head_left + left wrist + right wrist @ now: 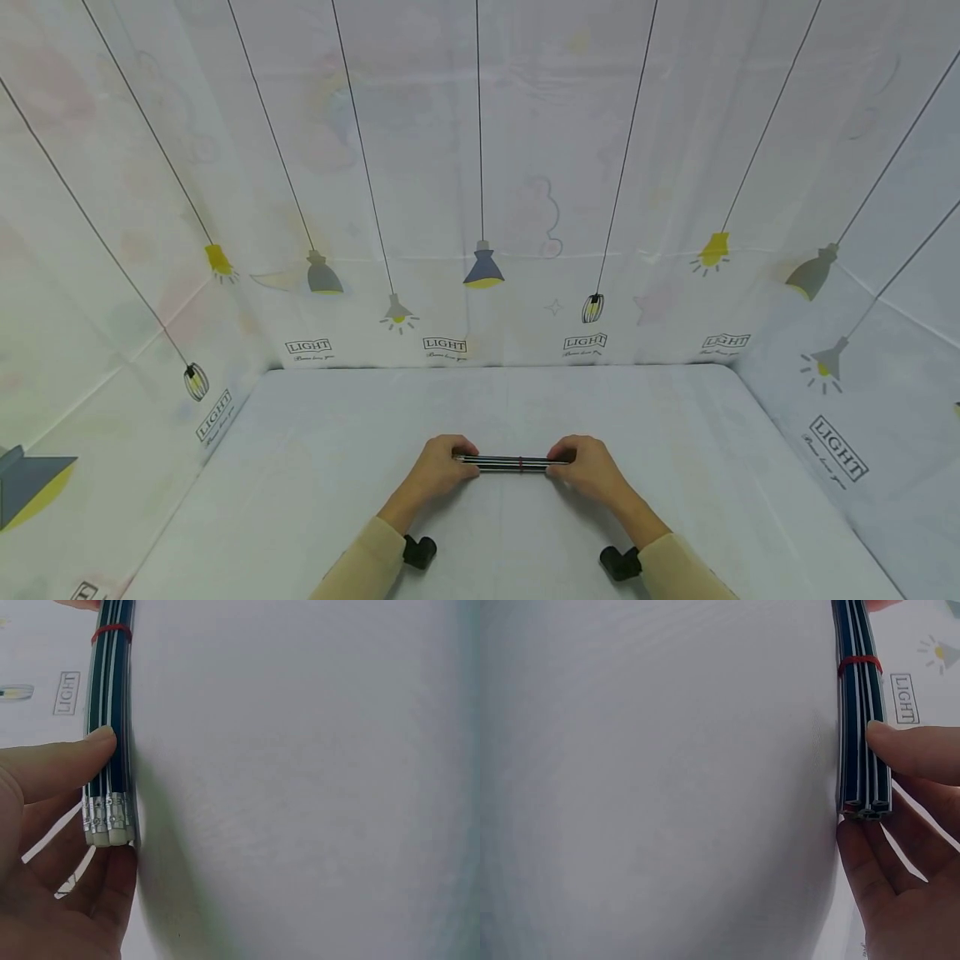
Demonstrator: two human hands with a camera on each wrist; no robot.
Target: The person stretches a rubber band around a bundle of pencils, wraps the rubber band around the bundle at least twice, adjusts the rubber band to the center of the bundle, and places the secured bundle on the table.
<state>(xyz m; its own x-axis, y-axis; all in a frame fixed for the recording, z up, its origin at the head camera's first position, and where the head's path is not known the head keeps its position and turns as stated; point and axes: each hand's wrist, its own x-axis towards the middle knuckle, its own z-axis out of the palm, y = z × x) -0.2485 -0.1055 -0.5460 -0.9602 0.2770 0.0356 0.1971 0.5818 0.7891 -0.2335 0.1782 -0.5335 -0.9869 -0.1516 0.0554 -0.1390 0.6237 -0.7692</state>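
White-covered table (pixel 525 400) fills the low centre; printed cloth walls (pixel 480 167) rise at nine, twelve and three o'clock, hanging-lamp drawings (pixel 483 267) strung along them, "LIGHT" labels (pixel 444 344) beneath. Soft, even lighting.

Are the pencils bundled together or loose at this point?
Bundled. A red rubber band wraps the pencils near the middle, and they lie flush side by side, gripped at the ends by the left hand and right hand.

Wrist views cut off the pencil bundle (pixel 110 712) lengthwise.
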